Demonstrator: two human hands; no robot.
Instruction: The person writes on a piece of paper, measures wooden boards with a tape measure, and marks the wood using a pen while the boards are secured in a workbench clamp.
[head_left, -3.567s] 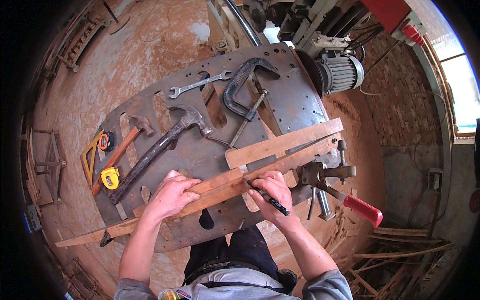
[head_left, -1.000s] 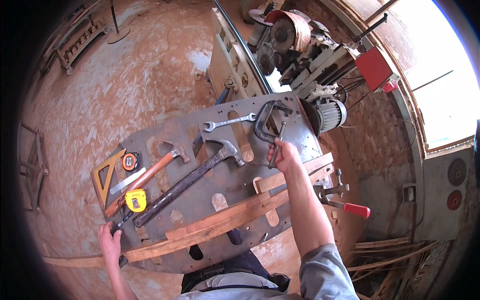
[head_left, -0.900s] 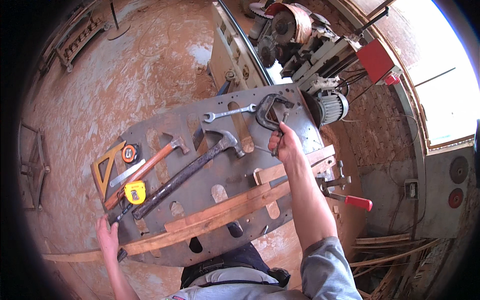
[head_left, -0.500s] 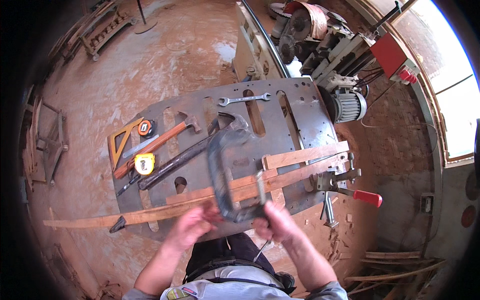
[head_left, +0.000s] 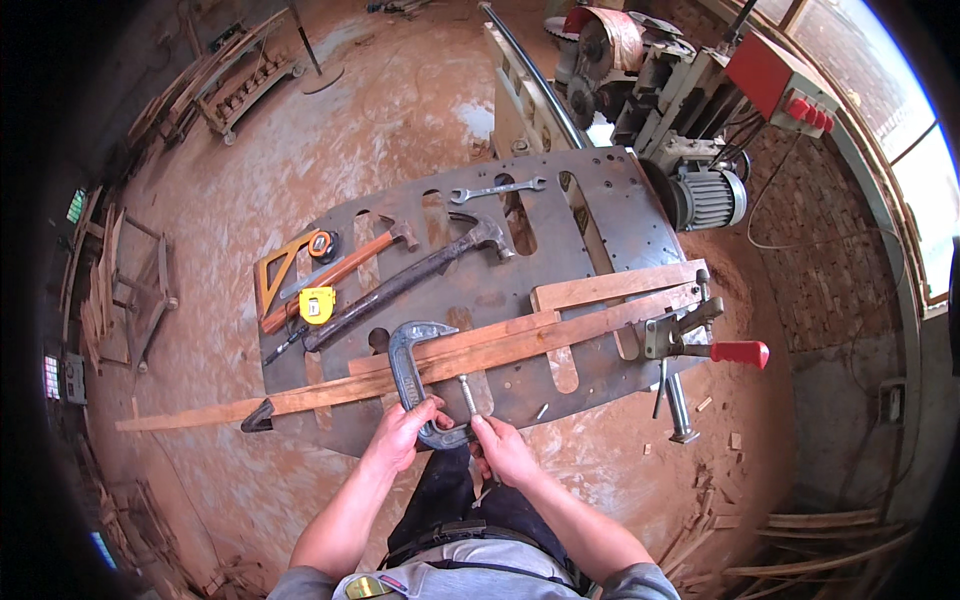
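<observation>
C-clamp [head_left: 404, 370] extends forward from both gripping hands, its spine pointing away from the body and crossing a long wooden strip [head_left: 330, 393] that runs left to right on the tabletop [head_left: 470, 285]. The left hand [head_left: 402, 437], nearer the spine, grasps the frame's lower corner; the right hand [head_left: 503, 450] holds the screw [head_left: 467, 395]. Contact with wood is unclear.

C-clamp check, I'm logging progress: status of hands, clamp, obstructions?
Left hand on C-clamp, right hand at its screw. Clamp overlaps wooden strips in view, contact unclear. Dark hammer beyond, apart from clamp.
</observation>
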